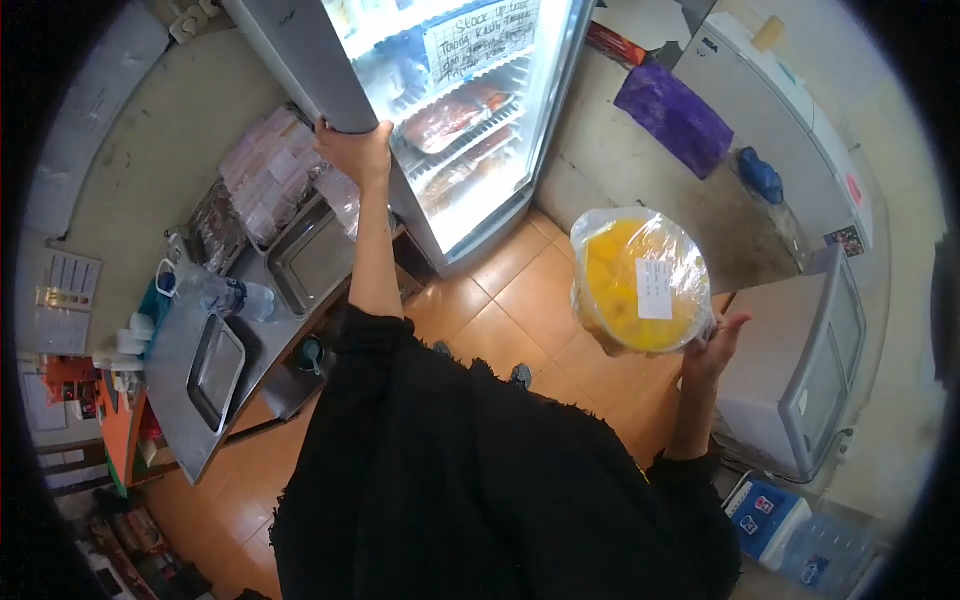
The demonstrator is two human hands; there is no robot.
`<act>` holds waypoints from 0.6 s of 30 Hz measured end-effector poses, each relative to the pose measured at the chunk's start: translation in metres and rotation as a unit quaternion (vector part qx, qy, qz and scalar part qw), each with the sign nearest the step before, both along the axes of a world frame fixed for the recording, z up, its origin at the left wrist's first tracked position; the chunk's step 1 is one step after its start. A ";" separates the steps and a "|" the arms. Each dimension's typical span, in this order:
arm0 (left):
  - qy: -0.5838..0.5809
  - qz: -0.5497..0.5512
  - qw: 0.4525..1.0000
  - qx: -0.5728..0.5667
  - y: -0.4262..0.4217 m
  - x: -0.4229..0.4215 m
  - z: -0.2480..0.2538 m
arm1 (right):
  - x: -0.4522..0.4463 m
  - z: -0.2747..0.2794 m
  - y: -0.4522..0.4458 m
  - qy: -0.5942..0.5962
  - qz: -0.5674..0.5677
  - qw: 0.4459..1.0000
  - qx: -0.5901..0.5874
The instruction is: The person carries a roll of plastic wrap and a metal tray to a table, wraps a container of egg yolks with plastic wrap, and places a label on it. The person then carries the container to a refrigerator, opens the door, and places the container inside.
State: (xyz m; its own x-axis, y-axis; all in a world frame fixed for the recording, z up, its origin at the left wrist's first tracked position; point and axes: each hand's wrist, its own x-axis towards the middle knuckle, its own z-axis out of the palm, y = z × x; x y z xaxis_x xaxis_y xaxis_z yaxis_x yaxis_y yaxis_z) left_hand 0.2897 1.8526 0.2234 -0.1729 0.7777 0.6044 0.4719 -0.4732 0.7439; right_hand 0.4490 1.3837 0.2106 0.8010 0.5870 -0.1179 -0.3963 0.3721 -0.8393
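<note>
My left hand (pixel 355 155) is closed round the edge of the fridge door (pixel 300 60), near the top centre. Behind the door stands a lit fridge with wire shelves, wrapped packs (pixel 455 118) and a handwritten note (pixel 485 38). On the right, my right hand (pixel 715 348) grips the lower right rim of a round bowl (pixel 640 282). Clear plastic wrap covers this bowl, a white label lies on top, and yellow contents show through. The fingers under the bowl are mostly hidden.
At left, a metal table (pixel 180 385) holds trays (pixel 216 372), a water bottle (pixel 250 300) and stacked packs (pixel 270 165). A chest freezer (pixel 785 370) stands at right, near a purple item (pixel 675 118). Orange floor tiles (pixel 525 300) lie between.
</note>
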 end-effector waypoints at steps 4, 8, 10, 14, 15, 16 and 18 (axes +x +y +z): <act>-0.011 -0.005 1.000 0.005 -0.041 0.003 0.000 | 0.007 -0.019 -0.044 0.023 0.093 0.994 0.052; -0.008 -0.059 0.998 0.024 -0.122 0.008 -0.004 | -0.010 -0.026 -0.071 0.016 -0.079 0.992 -0.098; 0.003 -0.074 0.992 0.106 -0.141 0.013 -0.025 | -0.015 -0.031 -0.083 0.018 -0.058 0.996 -0.060; 0.109 -0.139 0.893 0.415 -0.190 0.031 -0.015 | -0.025 -0.038 -0.106 0.003 -0.001 1.000 0.002; 0.188 -0.133 0.840 0.491 -0.207 0.040 0.003 | -0.028 -0.040 -0.110 0.007 -0.001 1.000 0.002; 0.296 -0.123 0.772 0.549 -0.219 0.051 0.022 | -0.033 -0.040 -0.113 0.003 -0.015 1.000 -0.013; 0.424 -0.111 0.677 0.591 -0.238 0.072 0.049 | -0.043 -0.047 -0.113 0.007 -0.025 0.999 -0.026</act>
State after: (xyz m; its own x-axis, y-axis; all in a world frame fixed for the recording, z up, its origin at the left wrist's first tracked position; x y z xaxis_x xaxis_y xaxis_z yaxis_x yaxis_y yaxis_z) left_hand 0.3620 1.6144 0.2721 0.6684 -0.3859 0.6358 0.3122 -0.6303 -0.7108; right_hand 0.4058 1.2707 0.1635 0.8272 0.5389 -0.1592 -0.3903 0.3471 -0.8527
